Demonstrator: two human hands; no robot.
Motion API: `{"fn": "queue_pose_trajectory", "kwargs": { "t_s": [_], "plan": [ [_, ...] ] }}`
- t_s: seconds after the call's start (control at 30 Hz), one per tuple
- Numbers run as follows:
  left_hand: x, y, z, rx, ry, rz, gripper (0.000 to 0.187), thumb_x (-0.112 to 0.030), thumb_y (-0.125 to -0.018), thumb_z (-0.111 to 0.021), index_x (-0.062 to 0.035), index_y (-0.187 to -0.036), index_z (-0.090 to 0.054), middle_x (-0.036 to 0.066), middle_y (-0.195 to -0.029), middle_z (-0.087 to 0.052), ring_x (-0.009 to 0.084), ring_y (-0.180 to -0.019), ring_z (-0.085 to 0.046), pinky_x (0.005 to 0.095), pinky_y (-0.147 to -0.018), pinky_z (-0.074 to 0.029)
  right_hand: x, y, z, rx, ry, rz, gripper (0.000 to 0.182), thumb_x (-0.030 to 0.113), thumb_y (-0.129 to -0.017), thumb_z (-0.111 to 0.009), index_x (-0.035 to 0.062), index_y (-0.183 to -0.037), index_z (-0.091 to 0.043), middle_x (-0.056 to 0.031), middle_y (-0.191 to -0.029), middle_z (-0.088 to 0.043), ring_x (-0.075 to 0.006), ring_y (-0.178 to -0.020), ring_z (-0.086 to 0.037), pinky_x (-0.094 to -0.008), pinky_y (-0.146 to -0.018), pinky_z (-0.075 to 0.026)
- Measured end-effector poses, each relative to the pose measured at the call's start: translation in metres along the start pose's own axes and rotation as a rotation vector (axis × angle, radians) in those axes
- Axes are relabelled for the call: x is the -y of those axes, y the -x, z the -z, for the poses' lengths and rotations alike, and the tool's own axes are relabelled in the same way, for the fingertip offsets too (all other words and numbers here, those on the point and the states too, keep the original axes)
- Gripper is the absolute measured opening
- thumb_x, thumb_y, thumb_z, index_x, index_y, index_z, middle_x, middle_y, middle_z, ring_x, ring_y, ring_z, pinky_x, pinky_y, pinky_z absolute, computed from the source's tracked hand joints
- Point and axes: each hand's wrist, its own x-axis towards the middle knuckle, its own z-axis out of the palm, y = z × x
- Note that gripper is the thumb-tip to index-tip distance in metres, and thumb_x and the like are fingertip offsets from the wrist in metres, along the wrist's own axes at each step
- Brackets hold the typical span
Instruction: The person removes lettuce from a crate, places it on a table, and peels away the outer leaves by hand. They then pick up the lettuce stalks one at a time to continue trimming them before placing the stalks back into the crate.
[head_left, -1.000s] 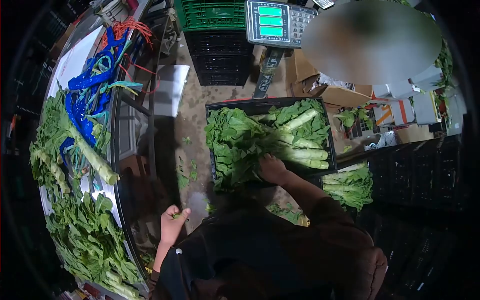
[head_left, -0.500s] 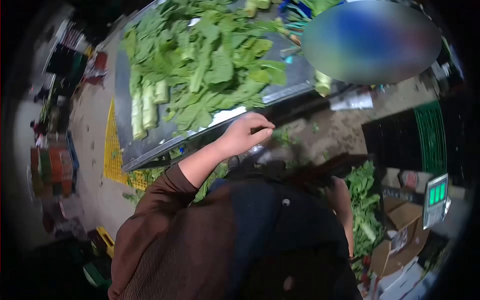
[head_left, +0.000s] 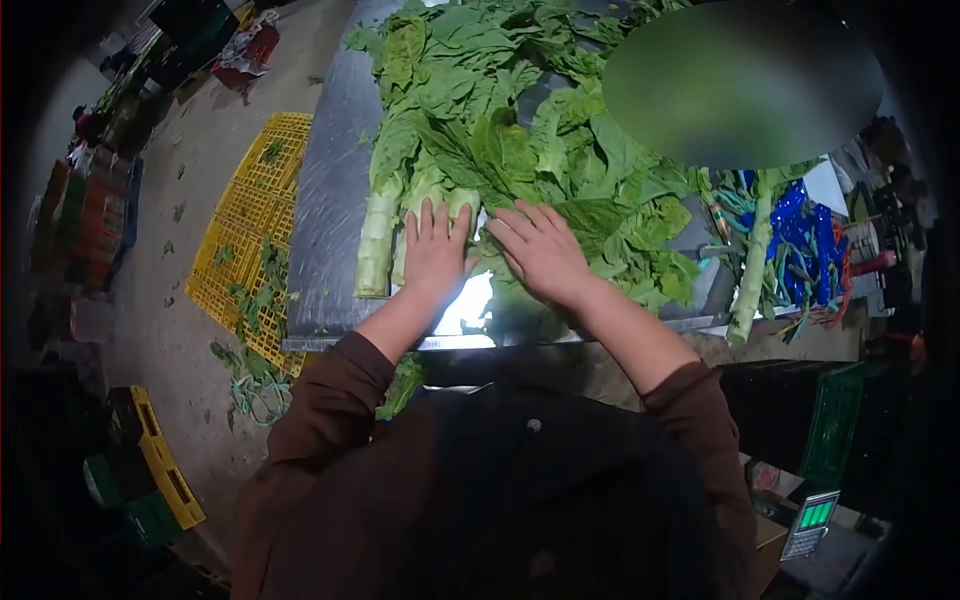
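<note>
Pale, thick celtuce stems [head_left: 377, 245] lie side by side at the left of the metal table, their leafy ends pointing away from me. My left hand [head_left: 435, 250] rests palm down on the stems to their right, fingers stretched out. Just right of it, my right hand [head_left: 543, 250] lies flat with fingers extended on the edge of the green leaves [head_left: 510, 150]. Neither hand is closed around anything. A single celtuce stalk [head_left: 752, 270] sticks out over the table's front edge at the right.
Beneath my hands is the metal table [head_left: 325, 210]. Blue and green ties [head_left: 825, 250] are heaped at its right end. A yellow plastic grate [head_left: 235, 235] with leaf scraps lies on the floor at left. A scale display [head_left: 815, 514] glows at lower right, near a green crate [head_left: 832, 425].
My right hand has come up from my side onto the leaves. My left hand has moved from the table's front edge onto the stems. The view has turned toward the table.
</note>
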Motion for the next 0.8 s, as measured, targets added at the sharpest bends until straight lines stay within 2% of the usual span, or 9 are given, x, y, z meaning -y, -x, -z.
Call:
{"fn": "queue_pose_trajectory", "kwargs": {
  "t_s": [0.13,0.3,0.33,0.37,0.4,0.5,0.6,0.63,0.8],
  "plan": [
    [0.011,-0.008,-0.002,0.057,0.046,0.009,0.068,-0.027,-0.078,-0.066,-0.0134,-0.138,-0.035,0.017,-0.134,-0.042,0.0358,-0.133,-0.028,0.0525,-0.109,-0.017,-0.045,-0.033,-0.045,0.346,0.169,-0.065,0.048,0.030,-0.088,-0.051,0.0130,-0.132,-0.043,-0.0033,-0.142,-0.038,-0.0273,-0.131,-0.034,-0.0444,-0.108,-0.027],
    [0.019,-0.014,-0.008,0.050,0.076,-0.035,0.061,-0.018,-0.079,-0.061,-0.0105,-0.136,-0.038,0.018,-0.126,-0.050,0.0315,-0.130,-0.036,0.0501,-0.110,-0.016,-0.123,-0.049,-0.038,0.520,0.323,-0.663,0.051,0.034,-0.088,-0.050,0.0145,-0.135,-0.041,-0.0030,-0.148,-0.030,-0.0264,-0.136,-0.026,-0.0461,-0.109,-0.024],
    [0.016,-0.016,-0.011,-0.011,0.197,-0.068,0.058,-0.017,-0.078,-0.062,-0.0097,-0.132,-0.042,0.018,-0.123,-0.053,0.0308,-0.126,-0.041,0.0505,-0.109,-0.018,-0.125,-0.058,-0.026,0.576,0.446,-0.661,0.051,0.035,-0.088,-0.051,0.0148,-0.133,-0.043,-0.0034,-0.147,-0.031,-0.0262,-0.136,-0.026,-0.0465,-0.109,-0.024],
    [0.010,-0.019,-0.008,-0.071,0.318,-0.099,0.055,-0.015,-0.076,-0.063,-0.0089,-0.128,-0.047,0.017,-0.119,-0.056,0.0301,-0.122,-0.045,0.0508,-0.108,-0.020,-0.119,-0.060,-0.020,0.246,0.476,-0.504,0.044,0.037,-0.087,-0.053,0.0134,-0.124,-0.051,-0.0075,-0.140,-0.042,-0.0322,-0.127,-0.040,-0.0471,-0.101,-0.035],
    [0.003,-0.024,-0.007,-0.258,0.336,-0.125,0.050,-0.019,-0.071,-0.070,-0.0074,-0.118,-0.056,0.016,-0.111,-0.060,0.0299,-0.104,-0.058,0.0450,-0.095,-0.040,-0.116,-0.066,-0.021,0.262,0.473,-0.488,0.044,0.037,-0.087,-0.053,0.0134,-0.124,-0.051,-0.0075,-0.140,-0.042,-0.0322,-0.127,-0.040,-0.0471,-0.101,-0.035],
    [-0.027,-0.037,-0.024,-0.264,0.623,-0.066,0.050,-0.016,-0.070,-0.072,-0.0082,-0.117,-0.057,0.019,-0.112,-0.060,0.0324,-0.099,-0.060,0.0380,-0.084,-0.049,-0.134,-0.071,-0.063,0.224,-0.583,-0.762,0.045,0.047,-0.086,-0.057,0.0064,-0.105,-0.056,-0.0132,-0.097,-0.062,-0.0281,-0.083,-0.061,-0.0393,-0.076,-0.047],
    [-0.060,-0.046,-0.026,-0.143,0.717,0.140,0.047,-0.013,-0.071,-0.072,-0.0112,-0.116,-0.057,0.021,-0.115,-0.058,0.0350,-0.094,-0.061,0.0363,-0.077,-0.052,-0.100,-0.095,-0.037,0.282,-1.240,-1.222,0.052,0.053,-0.084,-0.058,0.0045,-0.103,-0.058,-0.0086,-0.088,-0.060,-0.0215,-0.079,-0.058,-0.0346,-0.075,-0.047],
    [-0.066,-0.047,-0.029,-0.150,0.754,0.186,0.045,-0.012,-0.072,-0.072,-0.0121,-0.115,-0.058,0.021,-0.116,-0.058,0.0349,-0.093,-0.061,0.0371,-0.077,-0.051,-0.111,-0.095,-0.046,0.302,-1.299,-1.192,0.052,0.053,-0.082,-0.060,0.0069,-0.105,-0.057,-0.0042,-0.086,-0.061,-0.0171,-0.073,-0.056,-0.0323,-0.062,-0.044],
    [-0.080,-0.066,-0.007,-0.333,0.809,0.175,0.042,-0.013,-0.074,-0.071,-0.0110,-0.113,-0.057,0.020,-0.115,-0.058,0.0348,-0.091,-0.062,0.0367,-0.075,-0.051,-0.131,-0.109,-0.057,0.394,-1.820,-1.165,0.052,0.048,-0.078,-0.069,0.0054,-0.105,-0.055,-0.0088,-0.086,-0.060,-0.0215,-0.069,-0.060,-0.0338,-0.058,-0.051]
  ]
}}
